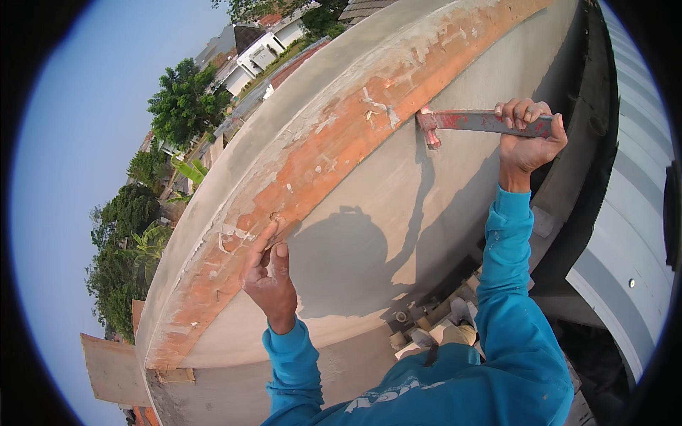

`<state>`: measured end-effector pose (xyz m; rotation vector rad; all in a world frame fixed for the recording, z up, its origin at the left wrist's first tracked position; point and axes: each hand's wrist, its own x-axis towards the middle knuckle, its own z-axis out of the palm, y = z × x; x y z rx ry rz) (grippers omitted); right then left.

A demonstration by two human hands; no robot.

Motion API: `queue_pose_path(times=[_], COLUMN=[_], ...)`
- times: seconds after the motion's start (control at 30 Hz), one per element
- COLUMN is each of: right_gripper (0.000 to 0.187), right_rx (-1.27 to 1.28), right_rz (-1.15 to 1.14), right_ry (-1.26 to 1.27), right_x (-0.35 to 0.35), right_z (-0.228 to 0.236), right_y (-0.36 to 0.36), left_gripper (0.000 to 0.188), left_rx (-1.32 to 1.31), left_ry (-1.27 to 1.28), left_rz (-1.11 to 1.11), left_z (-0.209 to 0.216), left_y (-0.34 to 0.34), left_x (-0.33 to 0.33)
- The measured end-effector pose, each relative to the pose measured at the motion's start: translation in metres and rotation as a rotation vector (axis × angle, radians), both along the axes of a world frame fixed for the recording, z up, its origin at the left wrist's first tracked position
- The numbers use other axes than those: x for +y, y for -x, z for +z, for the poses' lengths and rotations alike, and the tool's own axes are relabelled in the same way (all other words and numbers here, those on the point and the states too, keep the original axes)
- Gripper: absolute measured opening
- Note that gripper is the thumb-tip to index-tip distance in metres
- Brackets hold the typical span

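A curved orange-brown wooden strip [334, 153], smeared with dried cement, runs along the upper part of a grey plastered wall [355, 192]. My right hand [529, 135] is wrapped round the end of the handle of a hammer [455, 120] with worn red paint. Its head is at the strip's lower edge; whether it touches the strip, I cannot tell. Farther left, my left hand [271, 284] is raised to the strip, index fingertip against it and thumb close by in a pinch. What lies between those fingers is too small to make out.
Corrugated metal roofing [625, 206] curves along the right. Below, near my body, several small blocks and debris [419, 319] lie by the wall's foot. A flat board [114, 369] juts out at lower left. Trees [185, 99] and houses [252, 57] stand far below, beyond the wall's rim.
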<state>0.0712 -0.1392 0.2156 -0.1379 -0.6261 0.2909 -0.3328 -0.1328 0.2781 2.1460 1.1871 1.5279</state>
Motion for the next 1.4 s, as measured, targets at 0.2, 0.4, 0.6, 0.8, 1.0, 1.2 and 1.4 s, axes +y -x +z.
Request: queue_pose_path(times=[0.2, 0.4, 0.6, 0.8, 1.0, 1.2, 1.4], right_gripper=[0.047, 0.046, 0.044, 0.042, 0.046, 0.049, 0.049], right_rx=[0.043, 0.113, 0.106, 0.112, 0.013, 0.060, 0.078], right_rz=[-0.114, -0.034, -0.030, -0.133, -0.105, -0.184, -0.180], right_ry=[-0.045, -0.059, 0.012, 0.102, -0.034, -0.097, -0.074], right_x=[-0.008, 0.004, 0.011, 0.022, 0.013, 0.001, 0.009], right_z=[-0.038, -0.014, 0.016, 0.062, 0.018, -0.024, 0.006], right_y=[0.016, 0.013, -0.003, -0.022, -0.021, 0.004, -0.013], left_gripper=[0.053, 0.082, 0.082, 0.069, 0.073, 0.082, 0.084], left_rx=[-0.081, -0.685, -1.055, -0.874, -0.902, -0.772, -0.810], left_ry=[0.685, 0.940, 0.831, 0.905, 0.906, 0.938, 0.869], left_rz=[-0.225, -0.471, -0.511, -0.572, -0.574, -0.525, -0.457], left_z=[0.014, -0.056, -0.076, -0.070, -0.075, -0.079, -0.079], left_y=[-0.049, -0.053, -0.074, -0.072, -0.069, -0.060, -0.077], left_x=[0.033, 0.056, 0.066, 0.074, 0.079, 0.087, 0.083])
